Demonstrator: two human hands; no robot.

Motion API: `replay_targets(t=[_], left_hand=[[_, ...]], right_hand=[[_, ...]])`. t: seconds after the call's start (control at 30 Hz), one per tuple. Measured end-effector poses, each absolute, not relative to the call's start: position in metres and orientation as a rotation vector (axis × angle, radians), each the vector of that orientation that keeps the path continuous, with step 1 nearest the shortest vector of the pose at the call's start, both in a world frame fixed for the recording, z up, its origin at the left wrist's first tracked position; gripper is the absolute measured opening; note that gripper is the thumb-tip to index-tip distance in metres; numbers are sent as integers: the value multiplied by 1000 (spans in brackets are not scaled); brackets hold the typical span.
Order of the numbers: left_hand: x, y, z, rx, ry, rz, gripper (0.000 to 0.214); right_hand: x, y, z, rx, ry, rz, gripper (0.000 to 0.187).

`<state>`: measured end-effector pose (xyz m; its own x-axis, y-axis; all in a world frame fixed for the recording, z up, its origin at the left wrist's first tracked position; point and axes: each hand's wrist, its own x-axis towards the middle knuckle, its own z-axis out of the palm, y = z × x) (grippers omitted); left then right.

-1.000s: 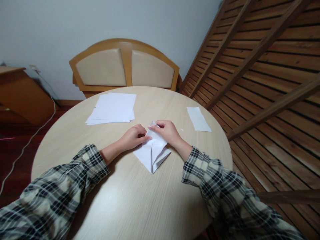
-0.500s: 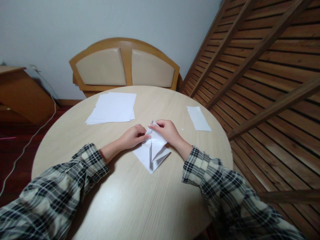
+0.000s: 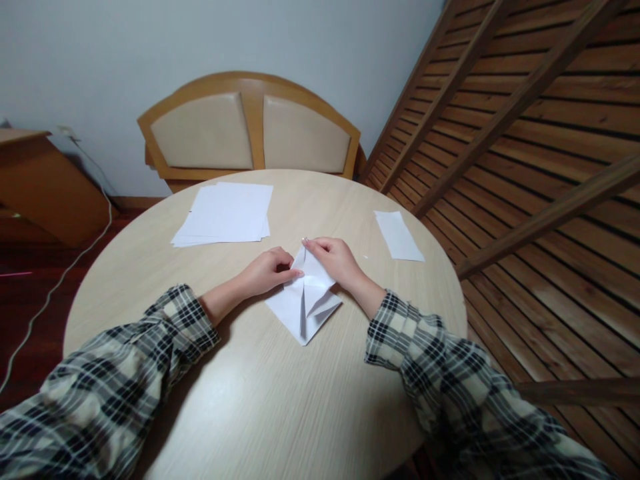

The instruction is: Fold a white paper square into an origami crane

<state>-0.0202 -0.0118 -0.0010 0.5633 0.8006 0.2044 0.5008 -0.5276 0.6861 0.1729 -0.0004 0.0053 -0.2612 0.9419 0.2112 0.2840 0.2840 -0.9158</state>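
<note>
The left hand (image 3: pixel 270 272) grips the side of the folded paper (image 3: pixel 291 309) on the bench (image 3: pixel 250 400); the right hand (image 3: pixel 336 261) pinches its far tip. Clean creasing calls for aligned edges, even thumb pressure.

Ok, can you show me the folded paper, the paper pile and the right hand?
Folded paper (image 3: pixel 315 288), head view: near its middle, on the upper layer.
Paper pile (image 3: pixel 225 212), head view: middle of the top sheet.
Right hand (image 3: pixel 337 259), head view: middle of the hand.

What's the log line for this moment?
left hand: holds folded paper, left side | right hand: holds its top corner | paper stack: beyond left hand | narrow paper: beyond right hand
</note>
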Motion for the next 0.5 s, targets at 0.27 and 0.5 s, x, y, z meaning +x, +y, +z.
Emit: replay_targets(t=[0.27,0.5], left_hand=[[-18,-13,0,2236,1105,685,28],[-17,-16,3,2263,1152,690,30]], right_hand=[[171,-1,4,-1072,-1683,1022,47],[179,-2,13,-1169,-1743,985,36]])
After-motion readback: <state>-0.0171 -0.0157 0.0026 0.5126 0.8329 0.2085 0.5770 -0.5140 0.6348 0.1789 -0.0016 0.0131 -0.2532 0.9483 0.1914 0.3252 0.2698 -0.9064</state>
